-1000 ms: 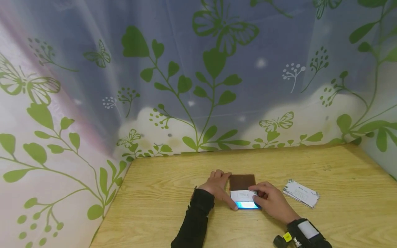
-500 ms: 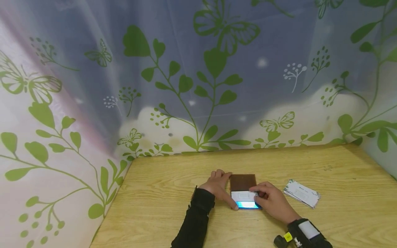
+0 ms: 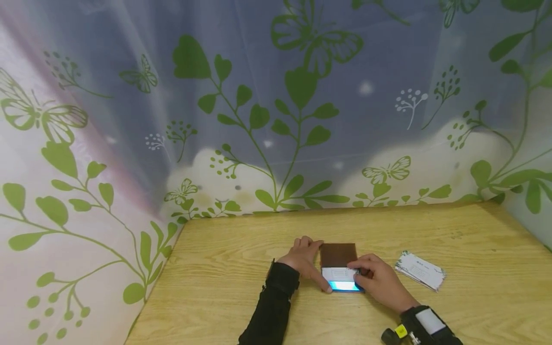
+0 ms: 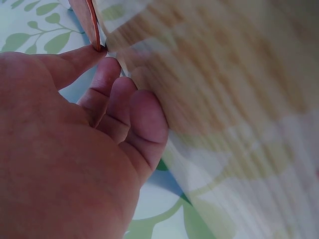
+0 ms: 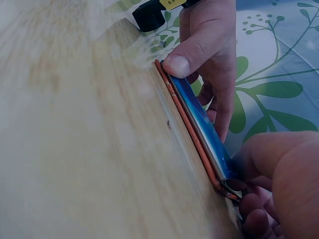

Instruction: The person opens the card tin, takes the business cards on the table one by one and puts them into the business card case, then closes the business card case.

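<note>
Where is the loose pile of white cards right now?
In the head view, the pile of white cards lies on the wood-grain table, to the right of the right hand and apart from the brown case.

Right hand (image 3: 381,281): thumb and index finger drawn together in a pinch
Left hand (image 3: 304,261): left of that pinch, thumb and index finger spread wide
Left thumb (image 3: 321,281): straight, its tip nearer the body than the pinch
Left index finger (image 4: 72,63): extended, tip beyond the pinch
Right wrist (image 3: 407,304): right of the pinch, bodyward
</note>
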### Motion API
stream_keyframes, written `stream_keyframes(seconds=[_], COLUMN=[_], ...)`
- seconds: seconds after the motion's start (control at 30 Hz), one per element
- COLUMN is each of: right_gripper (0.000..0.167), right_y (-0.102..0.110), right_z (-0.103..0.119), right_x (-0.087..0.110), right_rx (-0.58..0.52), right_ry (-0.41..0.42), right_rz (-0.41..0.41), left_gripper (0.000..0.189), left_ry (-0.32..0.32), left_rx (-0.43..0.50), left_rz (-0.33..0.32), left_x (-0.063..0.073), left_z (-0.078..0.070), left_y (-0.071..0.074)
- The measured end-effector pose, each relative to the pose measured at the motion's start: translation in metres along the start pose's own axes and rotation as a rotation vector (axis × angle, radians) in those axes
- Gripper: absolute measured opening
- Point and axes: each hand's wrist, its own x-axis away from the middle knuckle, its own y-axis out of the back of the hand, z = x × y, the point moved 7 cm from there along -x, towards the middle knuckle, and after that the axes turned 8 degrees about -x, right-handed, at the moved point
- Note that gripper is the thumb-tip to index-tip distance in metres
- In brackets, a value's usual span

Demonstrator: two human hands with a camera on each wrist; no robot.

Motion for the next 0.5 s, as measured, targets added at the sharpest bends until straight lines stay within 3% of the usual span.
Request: stream_keyframes(seconds=[0.5], right_gripper=[0.023], right_y=[-0.0007], right_z=[-0.0023], right_x=[0.0005], right_rx=[0.001], right_ry=[-0.005], right_rz=[-0.009], left_gripper=[0.130], left_ry=[-0.002], left_rx=[0.003], left_rz=[0.003], left_x=[0.0000], left_z=[0.0003], left_y=[-0.0008])
